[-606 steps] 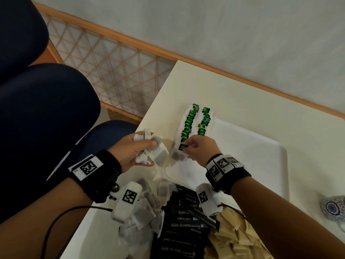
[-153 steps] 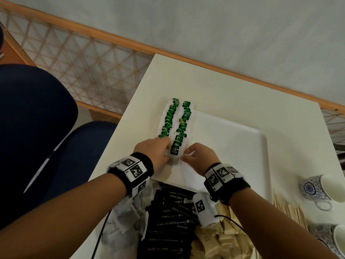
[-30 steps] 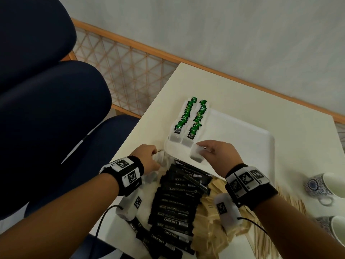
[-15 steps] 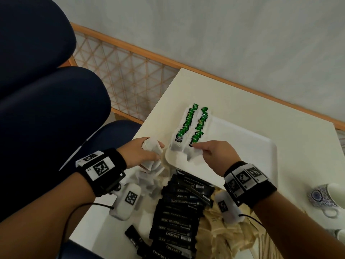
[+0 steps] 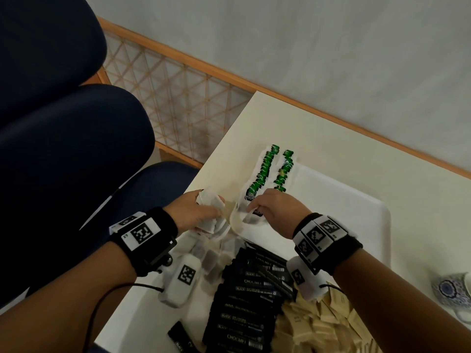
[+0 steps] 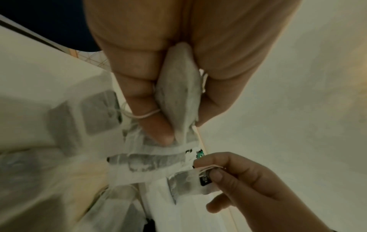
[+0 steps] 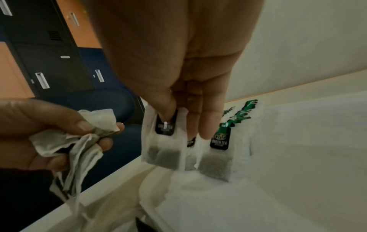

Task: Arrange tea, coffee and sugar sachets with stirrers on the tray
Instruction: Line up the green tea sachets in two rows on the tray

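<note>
A white tray point(image 5: 356, 212) lies on the table with two rows of green-tagged tea bags point(image 5: 265, 171) along its left side. My right hand point(image 5: 252, 211) pinches one tea bag point(image 7: 163, 149) by its black tag, thumb on top, at the near end of the rows point(image 7: 238, 116). To its left, off the tray's corner, my left hand point(image 5: 216, 207) grips a crumpled bunch of tea bags point(image 5: 210, 200), seen squeezed between fingers and thumb in the left wrist view point(image 6: 178, 102).
Near me lie loose tea bags point(image 5: 206, 258), a pile of black coffee sachets point(image 5: 247, 301) and beige sugar sachets point(image 5: 318, 327). A patterned mug point(image 5: 453, 294) stands at the right edge. The table's left edge borders dark blue chairs point(image 5: 76, 161).
My left hand has lifted a bunch of tea bags from the loose pile and holds it up. My right hand has brought its tea bag to the near end of the rows.
</note>
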Demonstrator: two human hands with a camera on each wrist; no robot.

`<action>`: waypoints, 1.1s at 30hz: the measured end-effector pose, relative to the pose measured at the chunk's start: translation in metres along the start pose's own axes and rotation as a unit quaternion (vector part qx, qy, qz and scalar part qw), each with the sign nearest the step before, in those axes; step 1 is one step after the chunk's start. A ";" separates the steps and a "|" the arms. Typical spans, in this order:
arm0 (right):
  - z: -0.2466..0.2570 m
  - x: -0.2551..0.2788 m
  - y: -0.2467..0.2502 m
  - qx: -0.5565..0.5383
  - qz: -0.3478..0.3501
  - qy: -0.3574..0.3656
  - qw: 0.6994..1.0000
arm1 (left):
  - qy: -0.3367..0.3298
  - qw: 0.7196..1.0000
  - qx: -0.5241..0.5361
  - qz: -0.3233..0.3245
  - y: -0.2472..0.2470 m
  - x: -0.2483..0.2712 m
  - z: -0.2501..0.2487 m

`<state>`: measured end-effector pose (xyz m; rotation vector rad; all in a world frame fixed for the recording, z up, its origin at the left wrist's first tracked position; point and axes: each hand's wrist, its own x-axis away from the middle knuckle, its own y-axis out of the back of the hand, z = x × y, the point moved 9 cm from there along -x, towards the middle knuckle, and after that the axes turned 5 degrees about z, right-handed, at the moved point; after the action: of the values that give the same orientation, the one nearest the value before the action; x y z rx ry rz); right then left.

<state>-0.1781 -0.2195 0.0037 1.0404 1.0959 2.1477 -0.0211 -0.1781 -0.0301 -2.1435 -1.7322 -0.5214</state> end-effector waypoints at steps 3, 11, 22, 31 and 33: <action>0.003 -0.014 -0.002 -0.020 0.018 -0.003 1.000 | 0.012 1.000 0.003 0.006 0.001 -0.003 0.003; -0.016 -0.042 0.012 -0.072 -0.044 -0.058 0.995 | -0.007 0.995 -0.101 0.010 0.004 -0.012 -0.003; -0.013 -0.021 0.028 -0.156 -0.138 -0.014 0.978 | 0.015 0.989 -0.145 0.022 -0.012 -0.021 -0.002; 0.004 0.011 0.014 -0.254 -0.166 -0.013 0.953 | 0.011 0.988 -0.148 0.043 -0.036 -0.022 -0.004; 0.004 0.015 0.011 -0.286 -0.167 -0.021 0.943 | 0.012 0.984 -0.174 0.044 -0.040 -0.018 -0.007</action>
<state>-0.1845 -0.2132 0.0200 0.5778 0.5167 1.9692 -0.0643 -0.1889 -0.0311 -2.4203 -1.6212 -0.8777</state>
